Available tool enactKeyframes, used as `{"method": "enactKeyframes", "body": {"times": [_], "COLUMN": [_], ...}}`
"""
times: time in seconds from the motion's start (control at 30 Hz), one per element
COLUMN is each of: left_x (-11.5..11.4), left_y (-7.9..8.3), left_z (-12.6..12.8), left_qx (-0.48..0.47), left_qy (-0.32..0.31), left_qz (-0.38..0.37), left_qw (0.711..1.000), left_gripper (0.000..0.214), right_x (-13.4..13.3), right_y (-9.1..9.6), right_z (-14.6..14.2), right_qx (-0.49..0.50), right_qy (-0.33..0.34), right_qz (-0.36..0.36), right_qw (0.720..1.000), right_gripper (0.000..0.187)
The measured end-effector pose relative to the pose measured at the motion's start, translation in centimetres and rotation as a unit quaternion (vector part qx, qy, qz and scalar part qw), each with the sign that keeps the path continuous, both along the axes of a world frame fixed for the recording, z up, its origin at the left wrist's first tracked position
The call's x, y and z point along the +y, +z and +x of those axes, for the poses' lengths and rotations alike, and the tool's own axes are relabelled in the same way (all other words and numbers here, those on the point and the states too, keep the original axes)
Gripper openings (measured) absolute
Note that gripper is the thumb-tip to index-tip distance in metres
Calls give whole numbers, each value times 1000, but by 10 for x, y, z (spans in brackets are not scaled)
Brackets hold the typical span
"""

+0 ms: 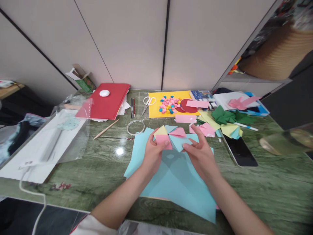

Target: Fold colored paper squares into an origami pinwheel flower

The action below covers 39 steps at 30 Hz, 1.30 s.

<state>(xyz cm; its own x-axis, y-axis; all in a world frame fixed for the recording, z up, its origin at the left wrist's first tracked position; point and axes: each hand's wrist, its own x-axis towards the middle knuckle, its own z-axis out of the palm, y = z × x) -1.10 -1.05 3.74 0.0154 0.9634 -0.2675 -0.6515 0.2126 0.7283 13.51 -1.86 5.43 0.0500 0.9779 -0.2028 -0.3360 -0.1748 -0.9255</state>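
Between my hands is a folded paper piece (178, 141) with pink, yellow and light blue petal-like sections. My left hand (154, 151) grips its left side, thumb pressed on a pink square. At its right, my right hand (201, 152) pinches the light blue section between thumb and fingers, with the index finger raised. Below both hands lie large light blue sheets (176, 182) on the green table. Just beyond my right fingers are pink paper scraps (207, 129) and a pink strip (186, 118).
White scissors (148, 103), a tape roll (135, 127) and a wooden stick (105, 129) lie further back. A yellow sheet (154, 112) bears pink and blue paper balls. To the right are green paper leaves (223, 116), a phone (241, 151) and a glass (281, 142). A red folder (107, 104) lies left.
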Motion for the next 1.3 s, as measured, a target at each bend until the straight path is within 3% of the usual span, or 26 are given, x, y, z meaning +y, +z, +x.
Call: {"method": "enactKeyframes", "body": {"times": [0.2,0.43,0.67,0.87,0.97,1.1,1.2,1.3], "left_x": [-4,-10,-14,-16,-16,-13,-10,-8], "left_y": [1,1,1,-3,-3,-2,-1,-1], "left_z": [1,8,12,13,14,13,10,6], "left_qx": [11,23,28,-20,-33,-29,-32,-36], "left_qy": [-2,-2,4,-22,-43,-57,-50,-45], "left_qz": [-33,-27,-38,-46,-43,-54,-65,-69], "left_qw": [999,999,999,999,998,996,996,996], "left_gripper": [82,85,82,60,64,76,74,72], "right_x": [-8,-9,-9,-5,-3,-2,-2,-2], "right_y": [-1,-5,-9,-17,-20,-18,-15,-13], "right_z": [-12,-18,-22,-18,-16,-14,-13,-13], "right_qx": [-36,-52,-87,-133,-147,-73,2,12], "right_qy": [15,-4,-19,-43,-60,-44,-20,-19], "right_qz": [32,13,9,22,23,-10,-40,-31], "right_qw": [999,999,996,990,987,996,999,999], "right_gripper": [87,87,87,85,82,78,71,76]}}
